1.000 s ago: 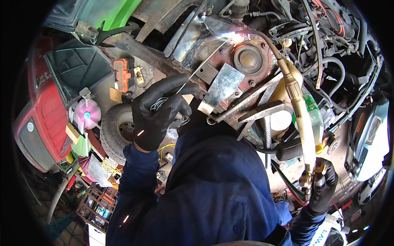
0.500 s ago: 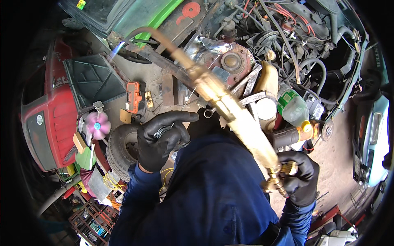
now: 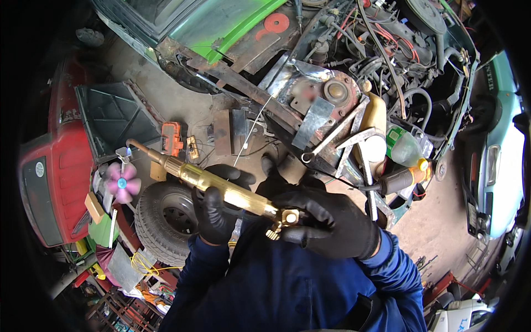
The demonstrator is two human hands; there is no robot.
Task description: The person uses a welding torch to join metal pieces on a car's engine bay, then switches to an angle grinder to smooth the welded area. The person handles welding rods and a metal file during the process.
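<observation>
Around the clear plastic bottle (image 3: 406, 150), whose green label (image 3: 394, 136) carries pale print too small to make out for certain, lettering shows on two vehicles: dark capitals on the turquoise vehicle (image 3: 504, 113), above and to the right of the bottle, partly lost in the darkened rim, and blue letters on the white vehicle (image 3: 449, 322), below and to the right of it, cut short by the rim. Far to the bottle's left, the red vehicle (image 3: 65, 160) bears a round white sticker (image 3: 40, 170) on its dark panel, with print too tiny to read
</observation>
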